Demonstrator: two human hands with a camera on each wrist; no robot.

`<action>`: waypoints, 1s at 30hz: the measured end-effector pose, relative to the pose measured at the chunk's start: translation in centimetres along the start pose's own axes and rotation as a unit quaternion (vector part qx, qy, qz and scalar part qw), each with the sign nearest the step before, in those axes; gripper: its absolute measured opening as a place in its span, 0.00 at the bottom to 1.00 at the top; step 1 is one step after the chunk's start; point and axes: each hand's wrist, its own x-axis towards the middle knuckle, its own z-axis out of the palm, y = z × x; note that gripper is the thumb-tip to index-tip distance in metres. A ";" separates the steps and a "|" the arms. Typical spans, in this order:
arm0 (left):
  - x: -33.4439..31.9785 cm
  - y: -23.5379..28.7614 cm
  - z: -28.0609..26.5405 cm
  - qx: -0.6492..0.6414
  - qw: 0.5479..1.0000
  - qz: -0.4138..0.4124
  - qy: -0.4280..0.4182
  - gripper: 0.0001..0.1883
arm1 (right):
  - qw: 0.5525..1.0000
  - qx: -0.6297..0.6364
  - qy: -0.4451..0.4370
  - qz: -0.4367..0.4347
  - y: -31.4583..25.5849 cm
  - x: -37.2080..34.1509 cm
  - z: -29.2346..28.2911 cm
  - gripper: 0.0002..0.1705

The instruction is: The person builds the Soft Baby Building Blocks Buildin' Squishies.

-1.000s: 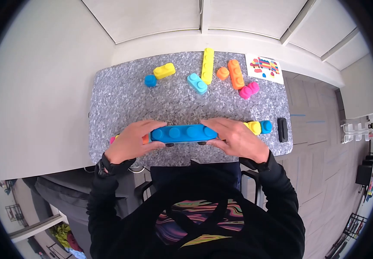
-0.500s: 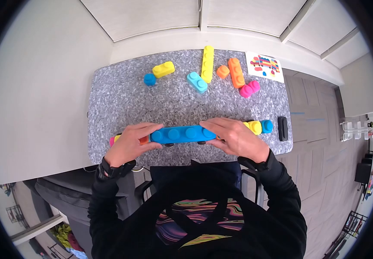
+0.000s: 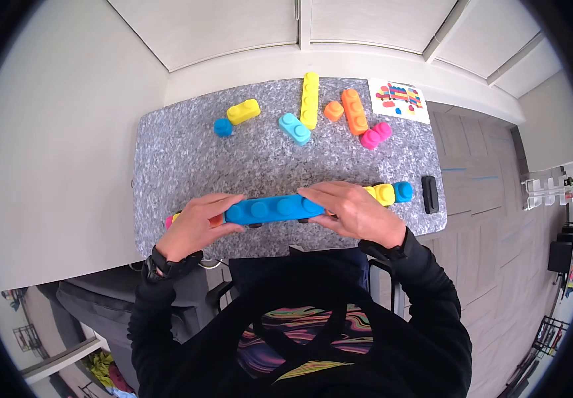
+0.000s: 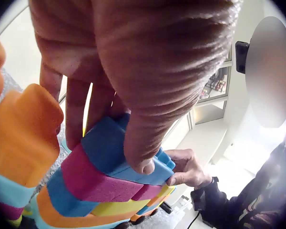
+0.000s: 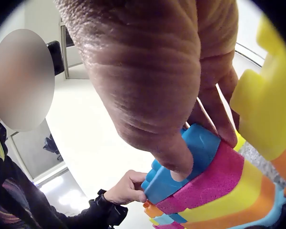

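A long blue block [image 3: 274, 209] tops a stack of coloured layers near the table's front edge. The left hand [image 3: 197, 225] grips its left end, thumb on the near side and fingers on the far side. At its other end the right hand [image 3: 356, 212] pinches it the same way. In the left wrist view, magenta [image 4: 93, 179], blue, yellow and orange layers lie under the blue block [image 4: 109, 145]. The right wrist view has the blue block [image 5: 200, 145] directly on a magenta layer [image 5: 219, 176], with yellow and orange below.
Along the back lie a yellow block [image 3: 309, 99], a light blue block [image 3: 294, 129], an orange block [image 3: 354, 111], a pink block [image 3: 376, 135] and several others. A picture sheet [image 3: 399, 101] is at the back right, a black object [image 3: 430, 194] at the right edge.
The head view has shifted slightly, so the table contents appear a little further left. Both hands keep their grip on the blue block, with no clear movement against the stack.
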 end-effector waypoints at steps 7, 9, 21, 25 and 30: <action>0.2 0.7 -1.6 0.051 0.998 0.041 -0.015 0.38 | 1.000 0.003 0.016 0.010 -0.6 -0.5 -0.5 0.38; 0.4 1.5 -3.1 0.089 0.992 0.083 -0.015 0.38 | 1.000 -0.006 0.030 0.006 -1.0 -1.2 -1.8 0.40; 12.9 18.4 -10.7 0.212 0.919 0.332 0.006 0.21 | 0.977 -0.114 0.108 0.147 1.6 -10.6 -7.9 0.36; 23.0 16.1 -5.1 0.236 0.910 0.340 -0.030 0.18 | 0.974 -0.095 0.110 0.176 2.7 -12.0 -7.4 0.40; 34.7 6.1 2.4 0.304 0.925 0.219 -0.065 0.17 | 0.974 -0.057 0.124 0.180 4.1 -13.2 -6.7 0.38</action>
